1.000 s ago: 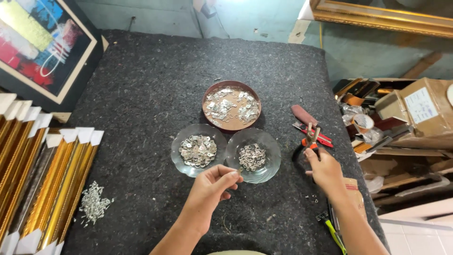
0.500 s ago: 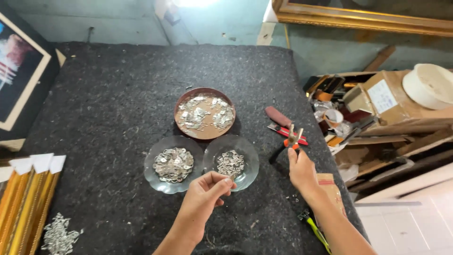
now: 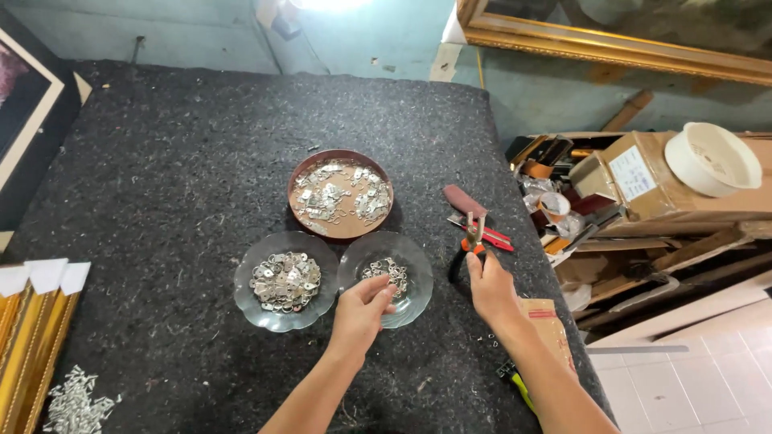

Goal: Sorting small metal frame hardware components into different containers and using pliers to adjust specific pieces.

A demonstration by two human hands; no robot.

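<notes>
Left hand (image 3: pixel 363 307) is held over the near rim of the right-hand clear glass scalloped dish (image 3: pixel 385 278), fingers pinched narrow on what appears to be one small silvery metal fitting; the piece itself is too small to be made out. Right hand (image 3: pixel 489 283) is closed around the orange-handled pliers (image 3: pixel 470 243), which rest on the dark felt-covered bench (image 3: pixel 161 161) near its right edge, just beside a maroon-handled tool (image 3: pixel 466 202).

A second clear glass dish (image 3: pixel 285 280) of fittings touches the first on its left; a round brown bowl (image 3: pixel 340 194) of similar hardware sits behind both, toward the bench centre.

Risk, as judged: a pinched fitting could be dropped and lost in the coarse felt, given the light fingertip hold. The dish could be tipped if its rim is pressed by the left wrist.
</notes>
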